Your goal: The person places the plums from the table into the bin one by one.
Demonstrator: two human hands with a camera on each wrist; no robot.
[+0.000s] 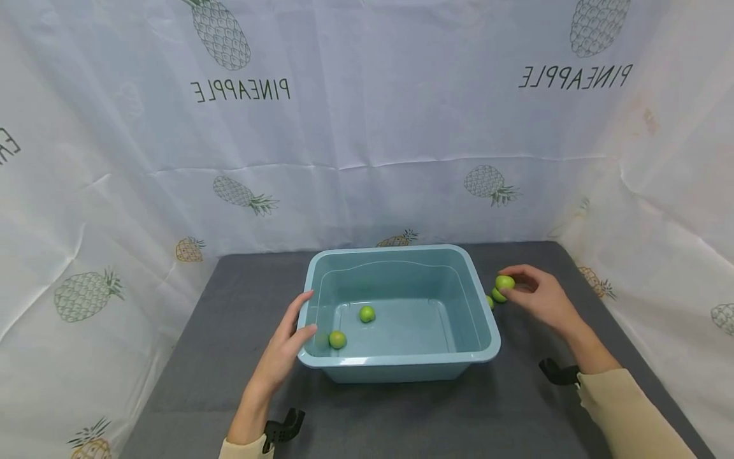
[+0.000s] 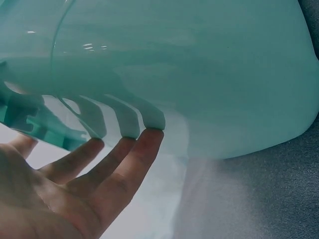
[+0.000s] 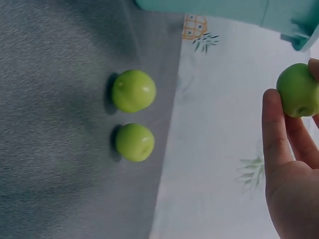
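Observation:
A blue-green plastic tub (image 1: 401, 360) stands mid-table. My left hand (image 1: 283, 347) holds its left rim, with thumb and index finger over the edge. In the left wrist view, other fingertips (image 2: 153, 134) touch the tub's outer wall (image 2: 239, 89). Two small green apples lie inside, one near the middle (image 1: 367, 313) and one at the front left (image 1: 338, 339). Right of the tub, my right hand (image 1: 541, 296) pinches a green apple (image 3: 299, 90) between thumb and fingers, raised off the table. Two more apples, one (image 3: 133, 91) beside another (image 3: 135, 142), lie on the table below.
Dark grey cloth covers the table (image 1: 229, 357). A white curtain (image 1: 367, 127) printed with pineapples hangs behind it and along both sides. The tub's right rim (image 1: 484, 299) stands between the held apple and the tub's inside. Black wrist straps (image 1: 283, 428) show on both arms.

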